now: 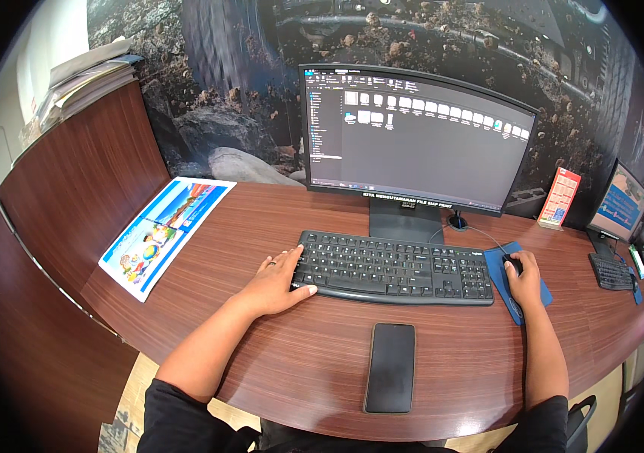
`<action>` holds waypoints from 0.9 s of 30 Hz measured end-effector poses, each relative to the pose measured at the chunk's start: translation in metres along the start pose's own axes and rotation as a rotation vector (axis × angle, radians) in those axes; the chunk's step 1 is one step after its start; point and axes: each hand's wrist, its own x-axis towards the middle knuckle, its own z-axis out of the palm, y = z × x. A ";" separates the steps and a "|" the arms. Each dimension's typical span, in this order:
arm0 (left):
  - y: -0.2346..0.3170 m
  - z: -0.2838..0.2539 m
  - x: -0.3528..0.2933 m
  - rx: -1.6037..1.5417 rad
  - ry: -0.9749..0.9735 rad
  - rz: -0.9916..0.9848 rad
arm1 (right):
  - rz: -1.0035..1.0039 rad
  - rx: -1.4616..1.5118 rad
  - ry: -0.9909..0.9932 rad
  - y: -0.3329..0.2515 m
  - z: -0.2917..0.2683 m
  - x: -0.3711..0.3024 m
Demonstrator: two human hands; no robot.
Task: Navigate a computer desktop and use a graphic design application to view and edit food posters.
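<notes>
My left hand (pixel 275 285) lies at the left end of a black computer keyboard (pixel 397 266), its fingers stretched out over the edge keys and its thumb by the front edge. To the right, my right hand (pixel 526 285) is curled over a dark computer mouse (pixel 516 263), which it mostly covers. Under the mouse is a blue mouse pad (pixel 500 285), beside the keyboard. Behind the keyboard stands a monitor (pixel 420 162) showing a dark file window with rows of icons. A smartphone (pixel 390 368) with a dark screen lies in front of the keyboard.
Colourful printed sheets (pixel 167 234) lie at the desk's left, by a wooden partition (pixel 103 151) with stacked papers (pixel 88 83) behind it. A red and white desk calendar (pixel 561 198) stands right of the monitor. Farther right are a second monitor (pixel 622 202) and keyboard (pixel 610 272).
</notes>
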 end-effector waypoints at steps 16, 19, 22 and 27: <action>0.004 -0.002 -0.001 -0.021 -0.010 -0.007 | 0.028 0.020 -0.001 -0.001 -0.001 -0.001; 0.003 -0.001 0.000 -0.016 -0.007 -0.004 | 0.007 0.017 0.013 0.001 0.000 -0.001; 0.003 -0.001 0.000 -0.011 0.000 0.001 | -0.010 0.034 0.010 0.005 0.000 0.000; 0.004 -0.002 -0.001 -0.008 -0.003 -0.002 | 0.004 0.030 0.018 -0.002 0.000 0.000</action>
